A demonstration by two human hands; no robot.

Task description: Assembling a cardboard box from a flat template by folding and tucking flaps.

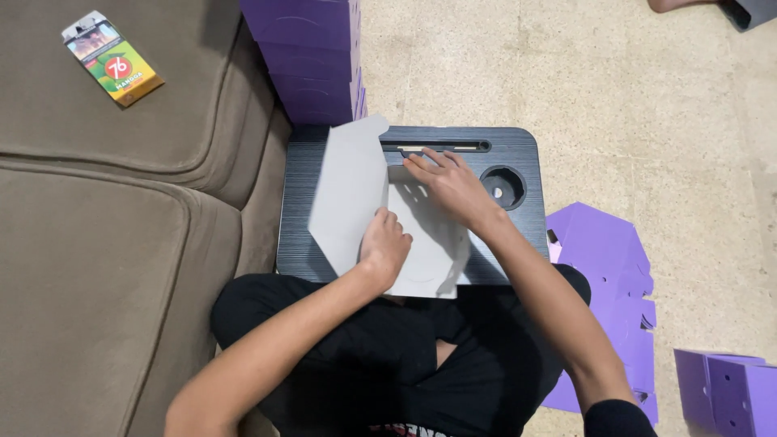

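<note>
A flat grey cardboard box blank (348,194) lies on a small black lap desk (518,158) in front of me. Its left flap is folded up and tilted. My left hand (384,247) is curled into a fist and presses on the fold line near the blank's lower middle. My right hand (449,186) lies flat with fingers spread on the blank's upper right part, holding it down. The grey side faces up.
A stack of folded purple boxes (312,57) stands beyond the desk. Flat purple blanks (603,259) lie on the tiled floor at right, with a folded purple box (728,388) nearby. A brown sofa (105,243) with a small colourful packet (113,58) is at left.
</note>
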